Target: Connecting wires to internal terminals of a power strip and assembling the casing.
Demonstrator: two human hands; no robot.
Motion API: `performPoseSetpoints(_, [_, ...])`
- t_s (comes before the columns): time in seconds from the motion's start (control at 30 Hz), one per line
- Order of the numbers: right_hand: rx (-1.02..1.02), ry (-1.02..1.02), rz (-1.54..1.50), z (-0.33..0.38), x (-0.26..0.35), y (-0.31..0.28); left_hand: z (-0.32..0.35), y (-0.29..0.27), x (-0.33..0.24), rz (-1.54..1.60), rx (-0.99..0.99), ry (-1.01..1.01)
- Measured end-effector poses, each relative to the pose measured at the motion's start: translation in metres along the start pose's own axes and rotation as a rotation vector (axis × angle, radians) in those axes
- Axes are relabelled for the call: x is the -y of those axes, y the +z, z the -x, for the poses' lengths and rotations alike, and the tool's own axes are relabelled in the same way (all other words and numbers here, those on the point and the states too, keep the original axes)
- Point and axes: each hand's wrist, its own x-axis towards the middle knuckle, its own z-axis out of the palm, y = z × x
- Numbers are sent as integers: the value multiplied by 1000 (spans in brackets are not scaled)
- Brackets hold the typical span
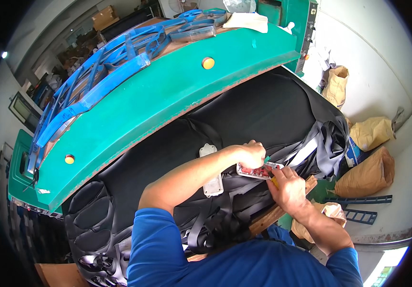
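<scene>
A shallow white box lies open on black sheet material, with red parts inside it. My left hand is closed over the box's far left side. A small green piece shows at its fingertips, but what those fingers hold is mostly hidden. With fingers bent over the right end, my right hand grips the box; a bit of yellow shows by its thumb. Left of the box, partly under my left forearm, rests a long pale cover with rounded lugs at its ends.
A green machine beam spans the far side, with blue strip frames on top. Cut black scraps hang at the near edge by a wooden plank. Brown sacks and dark blue racks lie at right.
</scene>
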Motion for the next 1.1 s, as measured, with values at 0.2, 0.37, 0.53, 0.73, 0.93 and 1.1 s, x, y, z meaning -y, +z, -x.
performPoseSetpoints(0.2, [-21,30,-56,2,-6,-1,-11,0,10,-8,25,-42])
performPoseSetpoints(0.37, [-15,134,-261,2,-24,1,5,4,21,55,-149,193])
performPoseSetpoints(0.53, [29,340,-485,-6,-40,-1,16,17,28,135,-345,264])
performPoseSetpoints(0.73, [259,180,-340,-6,-42,7,56,23,4,62,-697,109])
performPoseSetpoints(0.93, [335,208,-311,-7,-52,12,115,65,5,-248,-1000,-411])
performPoseSetpoints(1.1, [98,294,-454,24,-43,-14,109,89,19,-76,-1003,-432])
